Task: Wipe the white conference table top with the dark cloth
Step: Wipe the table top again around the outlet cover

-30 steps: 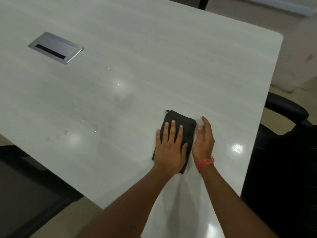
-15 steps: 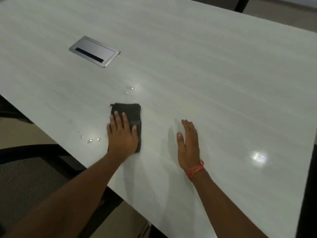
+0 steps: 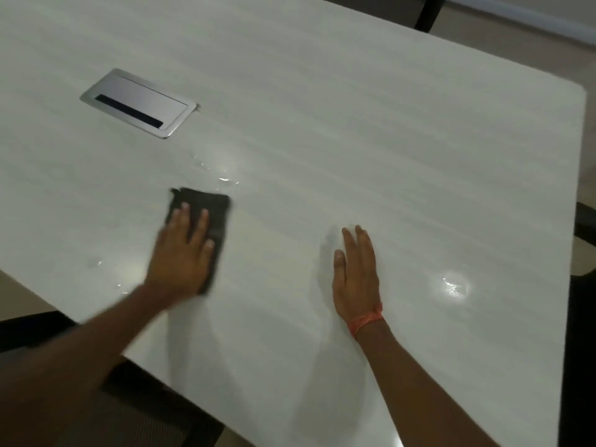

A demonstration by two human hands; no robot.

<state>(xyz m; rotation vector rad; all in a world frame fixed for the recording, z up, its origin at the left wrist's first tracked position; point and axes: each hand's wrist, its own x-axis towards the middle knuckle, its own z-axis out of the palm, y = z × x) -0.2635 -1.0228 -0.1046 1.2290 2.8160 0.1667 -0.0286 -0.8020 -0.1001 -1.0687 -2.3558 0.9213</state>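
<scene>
The white conference table top (image 3: 371, 130) fills most of the view. A folded dark cloth (image 3: 216, 211) lies flat on it near the front left edge. My left hand (image 3: 182, 256) presses down on the cloth with fingers spread, covering its near half. My right hand (image 3: 356, 272) rests flat on the bare table to the right of the cloth, fingers together, holding nothing; an orange thread band sits at its wrist. Water droplets (image 3: 222, 177) glisten just beyond the cloth, and more droplets (image 3: 96, 262) lie left of my left hand.
A silver cable port cover (image 3: 138, 103) is set flush in the table at the back left. Dark chairs stand at the lower left (image 3: 38, 333) and along the right edge (image 3: 583, 285). A bright light reflection (image 3: 454, 287) shows on the table right of my right hand.
My left hand slid the cloth leftward away from my right hand, then a little farther from me toward the droplets. My right hand has stayed flat on the table.
</scene>
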